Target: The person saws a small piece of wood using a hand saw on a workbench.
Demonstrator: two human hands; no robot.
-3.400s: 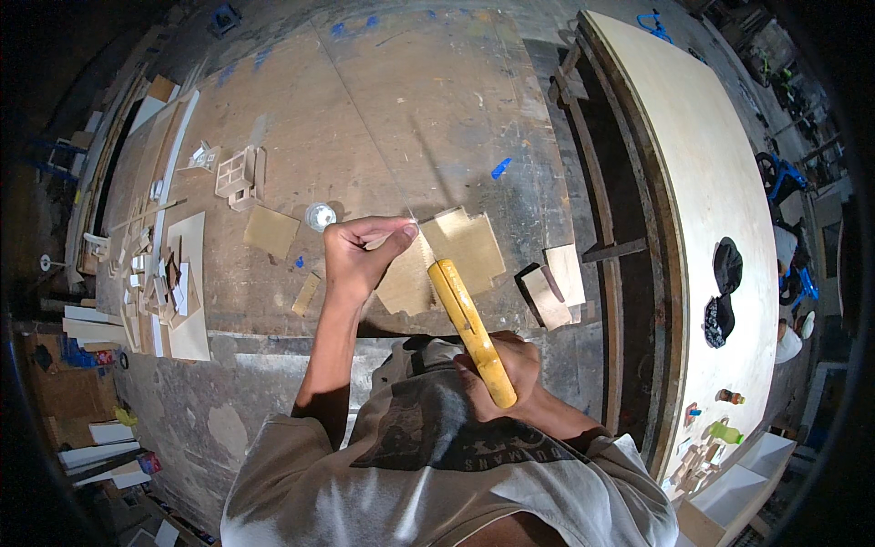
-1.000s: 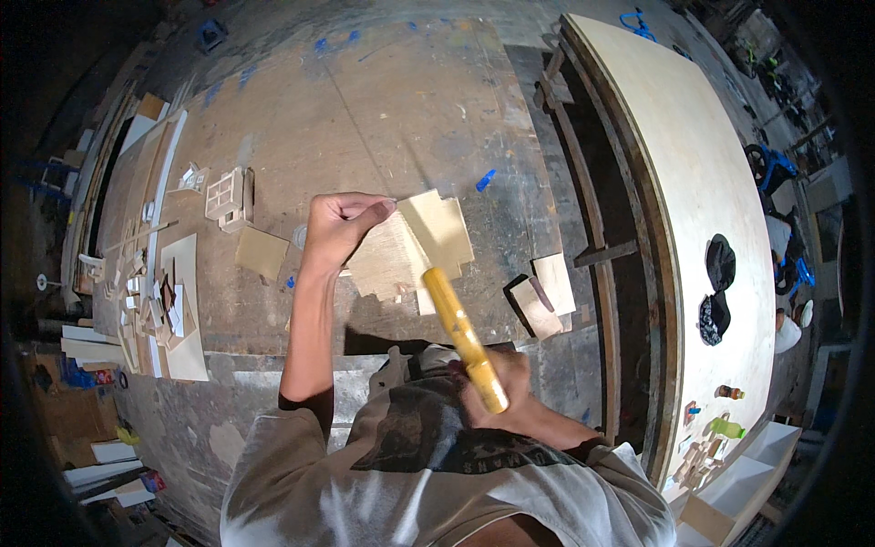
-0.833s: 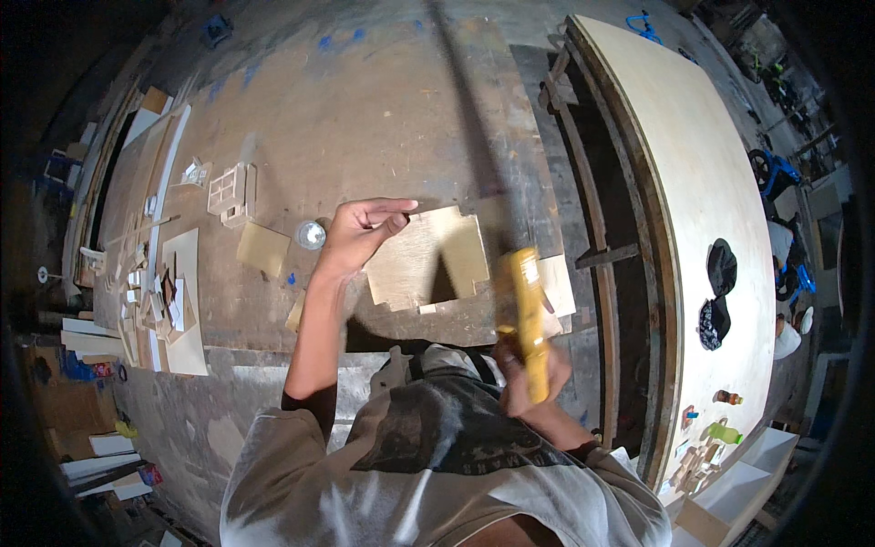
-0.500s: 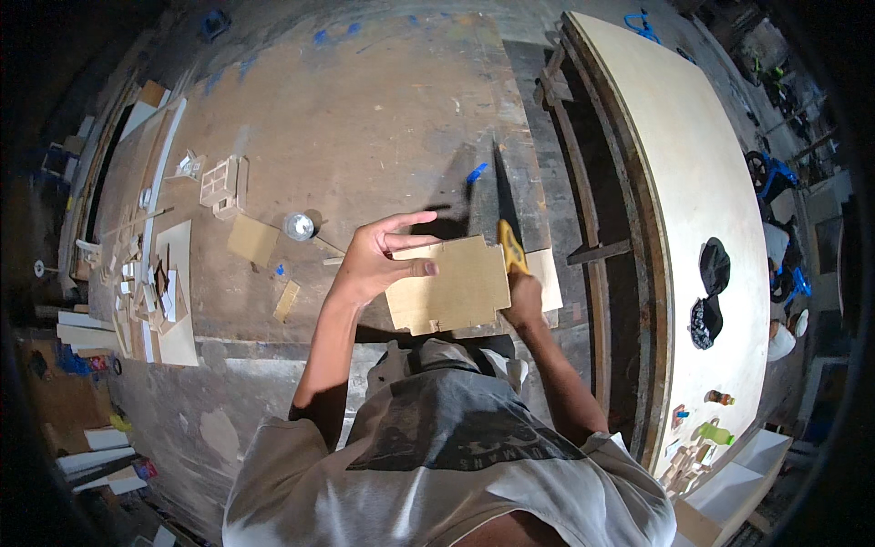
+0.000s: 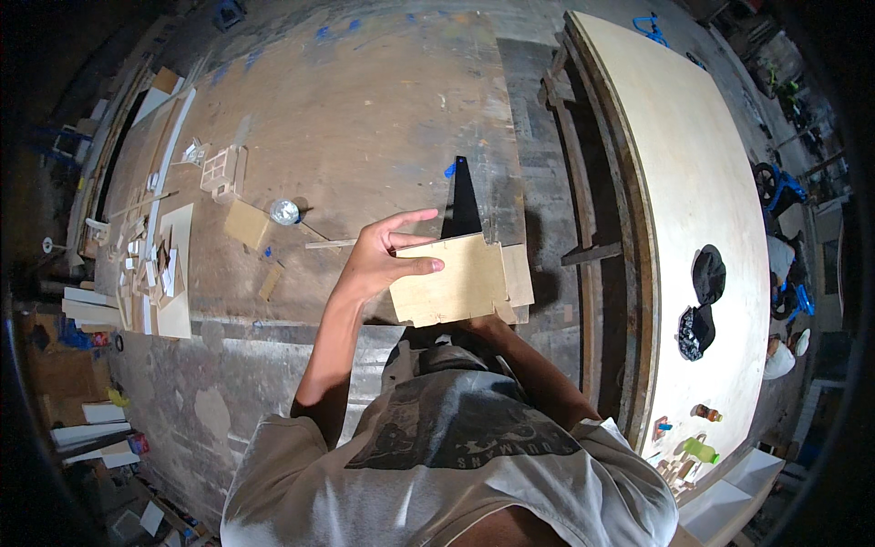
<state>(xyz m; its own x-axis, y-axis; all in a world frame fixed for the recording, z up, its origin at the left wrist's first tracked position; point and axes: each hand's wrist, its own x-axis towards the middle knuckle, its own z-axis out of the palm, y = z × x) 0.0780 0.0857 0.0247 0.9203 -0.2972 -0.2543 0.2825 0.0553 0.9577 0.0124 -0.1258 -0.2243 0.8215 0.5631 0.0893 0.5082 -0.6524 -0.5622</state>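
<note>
My left hand grips the left edge of a light plywood piece, its thumb on top and its other fingers apart beyond the far edge. Notches are cut into the corners of that piece. From under its far edge sticks the dark blade of a handsaw, broad side up, pointing away from me. The plywood hides the saw's handle. My right hand reaches in under the near right corner, with its fingers hidden. Another pale board shows beneath the plywood's right side.
Beyond my left hand, a clear cup, a square plywood scrap and a small wooden frame model stand on the brown worktop. Wood offcuts lie further left. A long pale table stands to the right, holding a black cap.
My right hand has moved left and toward me, under the plywood. The saw has shifted left, its blade turned broad side up, and its yellow handle has gone out of sight.
</note>
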